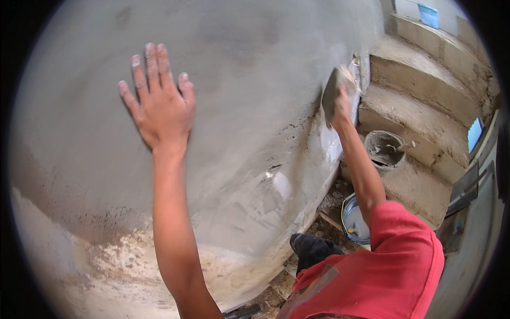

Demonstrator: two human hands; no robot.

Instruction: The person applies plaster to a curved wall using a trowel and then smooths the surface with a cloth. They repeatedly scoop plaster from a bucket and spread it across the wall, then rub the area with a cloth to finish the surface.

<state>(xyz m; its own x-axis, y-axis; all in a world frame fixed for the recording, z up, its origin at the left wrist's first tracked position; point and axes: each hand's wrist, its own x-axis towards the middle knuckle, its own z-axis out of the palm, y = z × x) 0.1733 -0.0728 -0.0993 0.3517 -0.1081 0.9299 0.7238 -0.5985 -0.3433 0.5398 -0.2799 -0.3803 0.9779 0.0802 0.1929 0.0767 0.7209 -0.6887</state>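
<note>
My left hand (162, 114) lies flat against a grey plastered wall (234, 106), fingers spread and holding nothing. To the right, my right hand (342, 109) is closed around a plastering trowel (330, 98), its grey blade tilted up close to the wall's edge beside the stairs. Whether the blade touches the surface I cannot tell. The handle is mostly hidden by my fingers. Below the trowel the plaster looks rough, with a pale whitish patch and a small gouge. Lower left, the smooth coat gives way to a bare, brownish, crumbly surface.
Dusty concrete stairs (414, 114) climb at the right. A mortar-crusted bucket (390, 166) stands on one step. Below it is a blue-rimmed bucket (346, 215) with greyish liquid. A dark shoe (313, 250) rests among rubble at the wall's foot. A blue container (428, 17) sits high up.
</note>
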